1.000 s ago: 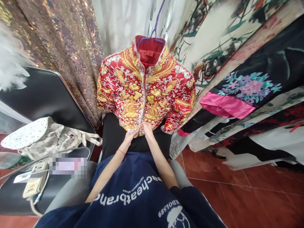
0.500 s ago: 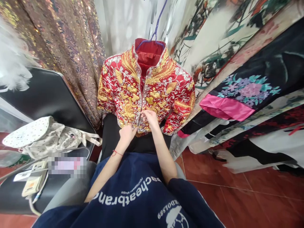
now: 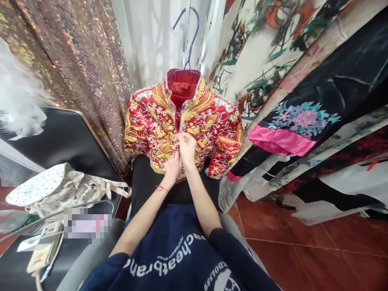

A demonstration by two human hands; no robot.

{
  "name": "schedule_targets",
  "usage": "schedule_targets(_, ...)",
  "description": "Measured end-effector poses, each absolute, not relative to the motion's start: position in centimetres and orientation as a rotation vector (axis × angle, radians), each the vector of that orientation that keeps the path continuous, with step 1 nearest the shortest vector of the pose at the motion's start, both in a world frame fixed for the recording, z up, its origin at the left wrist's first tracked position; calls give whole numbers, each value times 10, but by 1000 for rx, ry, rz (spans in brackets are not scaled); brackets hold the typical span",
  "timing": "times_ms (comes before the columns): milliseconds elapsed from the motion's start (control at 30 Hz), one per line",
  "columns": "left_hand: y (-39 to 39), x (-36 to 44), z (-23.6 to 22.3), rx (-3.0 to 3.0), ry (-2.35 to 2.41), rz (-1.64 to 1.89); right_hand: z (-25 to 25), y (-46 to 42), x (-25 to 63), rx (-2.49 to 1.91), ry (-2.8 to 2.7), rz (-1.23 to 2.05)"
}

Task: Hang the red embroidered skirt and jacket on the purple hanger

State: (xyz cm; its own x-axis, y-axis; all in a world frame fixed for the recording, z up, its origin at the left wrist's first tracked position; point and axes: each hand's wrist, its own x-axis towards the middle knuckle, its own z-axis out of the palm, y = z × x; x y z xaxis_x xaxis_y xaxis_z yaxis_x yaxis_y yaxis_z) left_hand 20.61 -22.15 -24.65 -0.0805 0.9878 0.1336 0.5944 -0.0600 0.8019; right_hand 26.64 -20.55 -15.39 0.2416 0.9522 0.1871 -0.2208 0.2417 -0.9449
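Observation:
A red jacket (image 3: 154, 135) with gold and silver embroidery lies in front of me over black cloth on my lap. A purple hanger (image 3: 194, 40) is in its stand-up collar, which gapes in a V. My right hand (image 3: 187, 147) pinches the jacket's centre front just below that V; whether it holds a zip pull or the edge is hidden. Just below and to the left, my left hand (image 3: 172, 165) is closed on the front edge lower down, its thumb pointing up. The two hands nearly touch.
At the left, a black chair (image 3: 60, 129) bears a dotted white bag (image 3: 79, 188), a power strip (image 3: 45, 246) and a blurred-out item. Sequined cloth (image 3: 91, 60) hangs behind it. Several garments hang at the right, one with a pink cuff (image 3: 281, 140).
My right hand has moved up the jacket's front. The left hand has shifted up and right, close beside it. The view has tilted upward, showing the hanger's whole hook.

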Motion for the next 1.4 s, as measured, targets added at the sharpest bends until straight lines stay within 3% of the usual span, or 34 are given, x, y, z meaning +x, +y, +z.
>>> schedule_targets(200,-217,207,-250,1584,1687,1103,-100,-176,255,-872,-969,880)
schedule_targets(500,-194,208,-245,1596,1620,1148,-91,-160,242,-878,-968,651)
schedule_targets(700,-176,164,-192,1874,1605,1149,-107,-154,256,-1026,-1129,611)
schedule_targets(1000,-127,109,-76,2183,1644,1772,-91,-122,297,-1366,-1353,275)
schedule_targets(1267,-100,82,-63,2266,1698,1626,-80,-148,345,-1274,-1729,-92)
schedule_targets(1400,-91,58,-63,2340,1600,1558,-84,-165,404,-1277,-1471,-483)
